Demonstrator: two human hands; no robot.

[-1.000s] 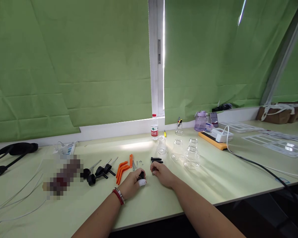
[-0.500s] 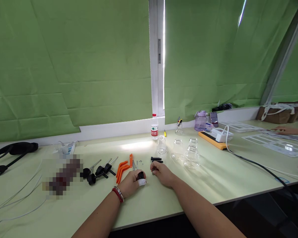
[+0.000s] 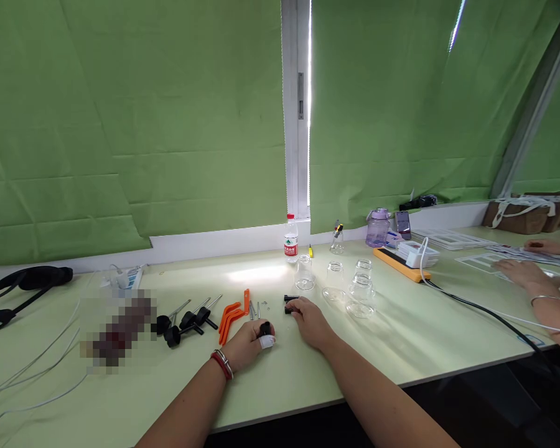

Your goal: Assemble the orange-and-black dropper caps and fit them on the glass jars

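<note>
Table, pale green, its back edge along a white sill. On it:

Power strip (image 3: 398,264), orange and black, toward the right of the back edge, white adapter (image 3: 415,254) on top.

Right hand (image 3: 313,325), above the middle of the surface: fingers bent, slightly parted, tips down at the lower of two black ribbed pieces (image 3: 291,298); whether they grip it, cannot tell.

Left hand (image 3: 248,342), nearer the front edge, just left of the right hand: fingers curled closed around a black part (image 3: 264,328), mostly hidden by them; white wrapping (image 3: 267,341) on one digit.

Water bottle (image 3: 290,244), red cap, upright by the back edge.

Clear glass cups (image 3: 304,274), four, standing between the right hand and the back edge.

Black-capped metal rods (image 3: 186,320), a cluster left of the left hand, well in from the front edge.

Orange pieces, just beyond the left hand: bent ones (image 3: 231,317), one straight (image 3: 247,302).

Metal pins (image 3: 252,310), beside the straight piece.

Tiny bits (image 3: 264,303), near the pins; too small to identify.
</note>
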